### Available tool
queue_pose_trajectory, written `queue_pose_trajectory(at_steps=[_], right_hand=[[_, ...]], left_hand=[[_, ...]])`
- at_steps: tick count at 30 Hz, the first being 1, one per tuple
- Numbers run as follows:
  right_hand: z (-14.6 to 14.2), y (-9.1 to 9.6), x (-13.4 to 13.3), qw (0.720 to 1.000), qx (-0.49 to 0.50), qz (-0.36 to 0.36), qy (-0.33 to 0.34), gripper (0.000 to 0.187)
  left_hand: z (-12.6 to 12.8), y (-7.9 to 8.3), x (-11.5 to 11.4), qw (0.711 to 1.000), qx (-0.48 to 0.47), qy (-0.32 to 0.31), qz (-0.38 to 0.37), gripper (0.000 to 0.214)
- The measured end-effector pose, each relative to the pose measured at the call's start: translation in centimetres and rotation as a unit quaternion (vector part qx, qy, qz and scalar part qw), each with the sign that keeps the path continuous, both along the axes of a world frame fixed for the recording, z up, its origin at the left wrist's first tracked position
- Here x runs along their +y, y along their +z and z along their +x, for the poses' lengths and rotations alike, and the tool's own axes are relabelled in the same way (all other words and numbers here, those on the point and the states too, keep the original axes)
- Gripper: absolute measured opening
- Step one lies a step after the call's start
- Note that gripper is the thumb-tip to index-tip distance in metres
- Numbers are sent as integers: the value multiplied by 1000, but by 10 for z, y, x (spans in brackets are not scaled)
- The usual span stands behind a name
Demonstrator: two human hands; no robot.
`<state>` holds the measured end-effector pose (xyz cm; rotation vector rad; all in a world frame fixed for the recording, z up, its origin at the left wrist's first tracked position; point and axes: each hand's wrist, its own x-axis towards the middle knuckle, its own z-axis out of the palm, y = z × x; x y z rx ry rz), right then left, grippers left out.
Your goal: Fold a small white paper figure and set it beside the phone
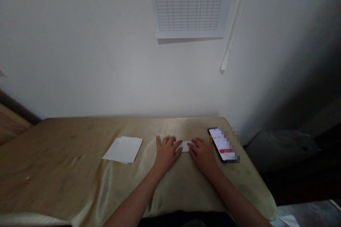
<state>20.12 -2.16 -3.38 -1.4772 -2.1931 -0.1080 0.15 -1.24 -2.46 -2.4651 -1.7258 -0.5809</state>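
A small strip of folded white paper (185, 146) lies on the cloth-covered table, its middle showing between my two hands. My left hand (167, 151) holds the strip's left end, index finger and thumb at the paper and the other fingers spread out. At the right end, my right hand (203, 153) grips the same strip with thumb and index finger, its little finger reaching toward the phone. Fingertips cover both ends of the paper. A loose stack of white paper sheets (124, 150) rests to the left of my left hand.
A phone (223, 145) with a lit timer screen, partly pixelated, lies just right of my right hand. The gold cloth on the table (66, 170) has folds at the front left. Behind stands a white wall (80, 60) with a printed table sheet (190, 10).
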Motion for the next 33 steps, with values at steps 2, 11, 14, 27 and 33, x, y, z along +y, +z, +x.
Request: queue_pose_trajectory(at_steps=[2,11,14,27,33], right_hand=[[0,0,0,1000,0,1,-1,28],[-2,1,-1,1000,10,-6,-10,27],[-2,1,-1,1000,11,-8,-12,27],[-2,3,-1,999,-4,-33,-17,28],[-4,8,-2,998,0,-58,-26,29]], left_hand=[[0,0,1,1000,0,0,-1,33],[1,2,0,1000,5,4,-3,33],[2,2,0,1000,6,6,-6,33],[4,1,2,1000,7,23,-20,32],[5,3,1,998,-13,36,-53,38]])
